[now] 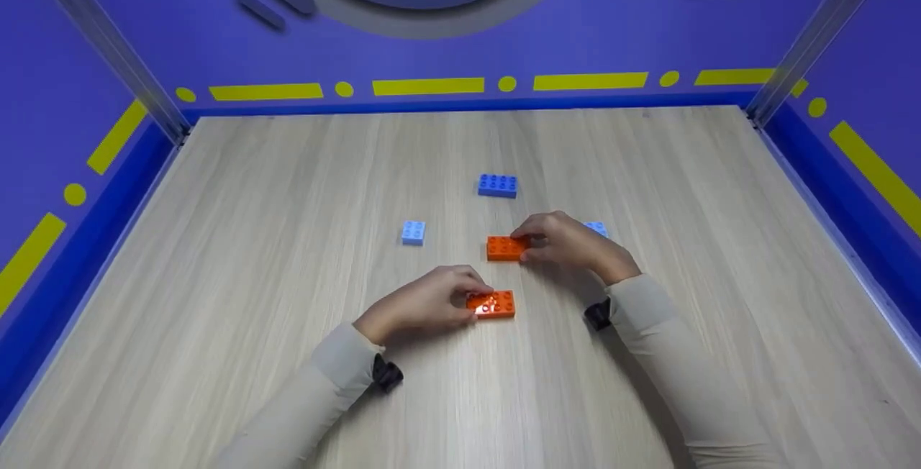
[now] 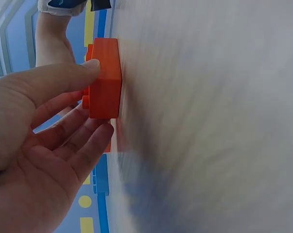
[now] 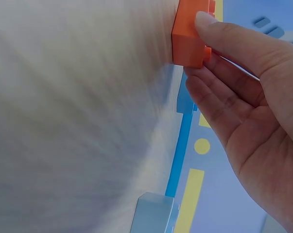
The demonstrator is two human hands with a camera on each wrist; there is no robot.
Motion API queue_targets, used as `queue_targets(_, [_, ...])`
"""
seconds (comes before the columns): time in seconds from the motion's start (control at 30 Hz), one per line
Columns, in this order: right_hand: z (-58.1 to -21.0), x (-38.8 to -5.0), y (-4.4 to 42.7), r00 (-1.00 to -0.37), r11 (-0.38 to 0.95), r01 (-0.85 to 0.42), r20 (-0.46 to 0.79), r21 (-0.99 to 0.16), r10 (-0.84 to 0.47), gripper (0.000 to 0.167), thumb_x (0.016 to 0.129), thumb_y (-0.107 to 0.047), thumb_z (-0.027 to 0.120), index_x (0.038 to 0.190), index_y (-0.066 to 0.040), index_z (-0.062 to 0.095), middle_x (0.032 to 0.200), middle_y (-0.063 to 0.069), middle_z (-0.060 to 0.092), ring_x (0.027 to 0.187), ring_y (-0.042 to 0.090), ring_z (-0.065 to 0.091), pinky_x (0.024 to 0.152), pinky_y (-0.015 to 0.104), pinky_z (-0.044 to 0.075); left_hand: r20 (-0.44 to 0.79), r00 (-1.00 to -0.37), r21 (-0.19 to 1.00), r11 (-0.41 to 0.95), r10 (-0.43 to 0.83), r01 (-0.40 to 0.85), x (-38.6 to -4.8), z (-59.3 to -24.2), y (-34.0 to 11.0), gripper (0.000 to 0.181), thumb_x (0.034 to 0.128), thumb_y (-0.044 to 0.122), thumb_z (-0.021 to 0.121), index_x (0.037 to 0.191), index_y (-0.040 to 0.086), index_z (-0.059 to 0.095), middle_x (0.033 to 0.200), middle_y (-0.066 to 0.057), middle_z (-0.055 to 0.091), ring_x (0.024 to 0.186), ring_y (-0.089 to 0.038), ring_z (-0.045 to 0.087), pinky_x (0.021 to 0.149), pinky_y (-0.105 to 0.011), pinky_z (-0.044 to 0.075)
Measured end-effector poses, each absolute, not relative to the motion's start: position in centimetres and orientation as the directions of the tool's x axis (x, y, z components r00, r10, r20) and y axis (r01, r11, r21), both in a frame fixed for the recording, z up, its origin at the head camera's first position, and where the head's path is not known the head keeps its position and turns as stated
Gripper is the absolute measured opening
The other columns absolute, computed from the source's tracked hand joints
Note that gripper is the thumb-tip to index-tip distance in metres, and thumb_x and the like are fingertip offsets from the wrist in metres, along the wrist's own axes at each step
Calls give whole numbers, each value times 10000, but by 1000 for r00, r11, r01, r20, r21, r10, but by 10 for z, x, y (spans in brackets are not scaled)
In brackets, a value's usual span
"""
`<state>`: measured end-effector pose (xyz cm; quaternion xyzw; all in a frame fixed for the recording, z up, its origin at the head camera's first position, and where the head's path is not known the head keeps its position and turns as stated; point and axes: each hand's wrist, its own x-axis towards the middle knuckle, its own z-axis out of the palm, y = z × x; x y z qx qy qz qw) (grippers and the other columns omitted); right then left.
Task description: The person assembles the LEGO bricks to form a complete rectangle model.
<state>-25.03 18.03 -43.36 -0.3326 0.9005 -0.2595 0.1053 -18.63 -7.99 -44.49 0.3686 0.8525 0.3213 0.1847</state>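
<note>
On the near side, my left hand pinches the left end of an orange toy brick. In the left wrist view its thumb presses the long side of that brick, which sits flat with studs up. Farther out and to the right, my right hand pinches the right end of a second orange brick. The right wrist view shows the thumb on this brick's side. The two orange bricks lie apart on the wooden table.
A darker blue brick lies behind the orange ones. To the left is a small light blue brick. Another light blue brick is partly hidden behind my right hand. Purple-blue panels wall the table at the back and sides.
</note>
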Motion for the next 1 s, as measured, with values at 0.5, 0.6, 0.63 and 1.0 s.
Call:
queue_targets(0.5, [-433,-246,184,-771,667,-521,-41,-533,-636,329,850,-128,725,1166,-44,684,1164,114,677,1080,259,624,964,418,502,-72,-705,706,536,705,464,-198,-445,-88,413,836,60,689,1245,91,650,1169,-59,638,1098,-189,571,998,-356,458])
queue_targets(0.6, [-433,-245,185,-769,667,-525,-40,-529,-638,326,854,-124,720,1167,-42,683,1164,118,676,1081,265,622,965,427,500,-74,-717,717,537,693,445,-199,-445,-89,405,835,64,697,1237,89,654,1170,-62,642,1097,-193,573,995,-365,457])
queue_targets(0.63, [-433,-244,186,-766,664,-530,-38,-527,-642,325,853,-122,720,1165,-39,683,1160,120,677,1077,268,623,962,429,501,-72,-722,719,538,688,441,-200,-445,-89,403,833,66,700,1232,88,656,1166,-61,644,1089,-191,574,985,-363,462])
queue_targets(1.0, [-433,-241,189,-752,646,-547,-27,-533,-659,339,838,-134,737,1155,-27,684,1138,126,682,1047,266,631,935,425,516,-74,-801,753,559,595,346,-205,-447,-91,406,796,35,728,1196,31,656,1124,-95,645,1013,-205,581,914,-368,488])
